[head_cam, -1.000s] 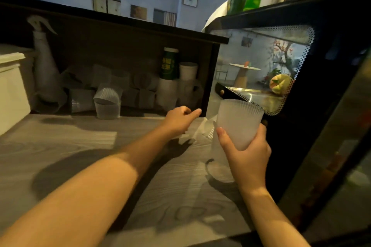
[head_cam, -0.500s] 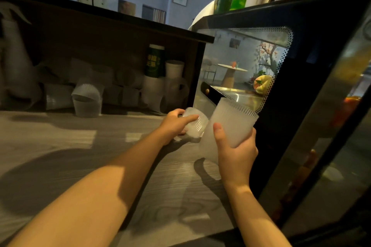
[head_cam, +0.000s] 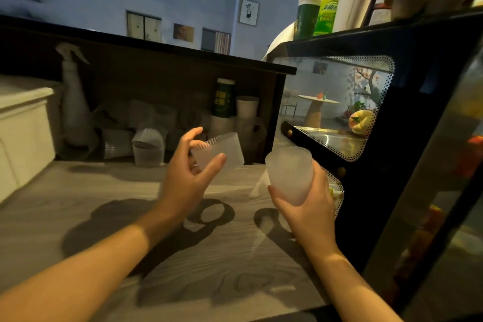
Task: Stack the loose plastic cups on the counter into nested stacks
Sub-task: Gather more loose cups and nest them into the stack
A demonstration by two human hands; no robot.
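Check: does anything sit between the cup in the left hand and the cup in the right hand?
Nothing visible does. The left hand holds a ribbed cup tilted, apart from the upright cup in the right hand.

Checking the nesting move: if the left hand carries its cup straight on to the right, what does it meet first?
Probably the upright cup held by the right hand; the left hand and its tilted cup look level with it, though depth is unclear.

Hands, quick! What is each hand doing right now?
Left hand: pinches a tilted ribbed plastic cup, held in the air.
Right hand: grips an upright frosted plastic cup.
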